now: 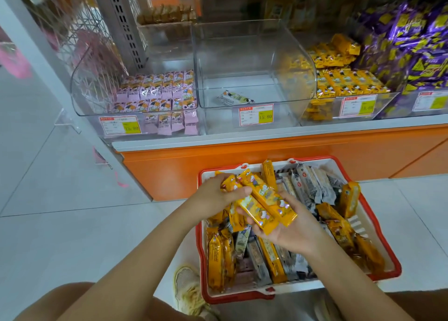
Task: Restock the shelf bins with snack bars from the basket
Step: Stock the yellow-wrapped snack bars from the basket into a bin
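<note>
The left hand [215, 194] pinches the far ends of a small bundle of yellow snack bars [266, 200], thumb across the top and fingers curled beneath. The right hand [293, 228] lies palm up under the near ends, its fingers bent round them. Three wrappers can be counted in the bundle; whether more hide between them I cannot tell.

Both hands hold the bundle just above the far-left part of the basket [378, 223], a single red-rimmed white one standing on the floor. Inside the basket lie many more bars, yellow and grey mixed, too jumbled to count. At the basket's near-left corner sits one pale shoe [186, 286].

Beyond the basket's far side, above an orange base [242, 160], four clear bins stand in a row. The left bin [82, 97] holds pink packs [160, 87]. The middle bin [303, 78] holds one lone bar [235, 98] on its floor. The third bin holds yellow packs [344, 83] and the fourth purple packs [412, 41]. Each bin carries one price tag [255, 115] on its front.
</note>
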The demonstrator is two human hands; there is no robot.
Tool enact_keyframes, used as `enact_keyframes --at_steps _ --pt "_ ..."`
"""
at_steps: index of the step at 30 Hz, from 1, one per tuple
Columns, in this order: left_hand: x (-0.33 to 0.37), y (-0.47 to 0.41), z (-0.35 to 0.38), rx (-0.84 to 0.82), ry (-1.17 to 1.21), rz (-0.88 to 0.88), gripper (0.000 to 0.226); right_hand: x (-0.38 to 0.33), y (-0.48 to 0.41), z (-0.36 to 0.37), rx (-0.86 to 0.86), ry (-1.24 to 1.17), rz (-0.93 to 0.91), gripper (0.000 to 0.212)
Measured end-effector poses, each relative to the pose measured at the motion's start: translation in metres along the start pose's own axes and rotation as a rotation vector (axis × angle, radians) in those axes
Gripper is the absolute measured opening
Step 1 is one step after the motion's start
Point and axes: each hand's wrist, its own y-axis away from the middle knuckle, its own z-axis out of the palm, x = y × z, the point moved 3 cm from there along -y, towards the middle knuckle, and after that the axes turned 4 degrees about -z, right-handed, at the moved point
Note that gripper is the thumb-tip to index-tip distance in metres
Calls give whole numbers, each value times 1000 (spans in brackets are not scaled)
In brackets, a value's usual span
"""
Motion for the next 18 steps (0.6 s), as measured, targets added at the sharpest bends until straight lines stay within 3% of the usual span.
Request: enact_keyframes --at_steps 2,5,7,10,12,14,18 --pt "8 1 3 -50 98 73 35 -1 7 5 -78 -26 18 54" --pt "17 5 6 -27 163 128 35 -8 13 13 -118 48 2 52" --pt "20 6 7 -8 201 104 38 -14 16 15 -80 96 -12 56" --pt "19 3 8 -22 291 47 27 -25 23 20 94 288 -79 43" --pt "21 0 7 4 325 40 17 -33 28 28 195 508 -197 43" --pt "25 -4 5 52 354 41 17 -40 35 42 317 872 -387 46" --pt "45 -15 -1 154 442 62 26 -43 40 57 466 1669 -732 77"
